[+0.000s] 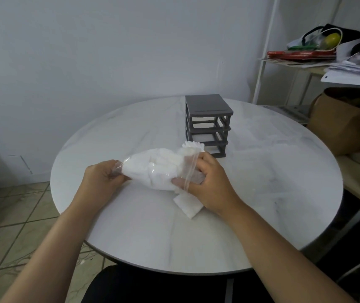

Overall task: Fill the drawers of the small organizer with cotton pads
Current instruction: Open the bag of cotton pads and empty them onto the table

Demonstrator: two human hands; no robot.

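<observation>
Head view, downward over near table [262, 193]

The organizer [208, 125] stands on the table [262, 193], behind the bag of pads [157, 169].

Grey organizer [208, 125] upright; bagged cotton pads [159, 169] just in front.

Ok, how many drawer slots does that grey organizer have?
3, stacked in the grey organizer: top slot, middle slot, bottom slot, its left part hidden behind cotton pads. I cannot tell whether drawers sit in them.
</observation>
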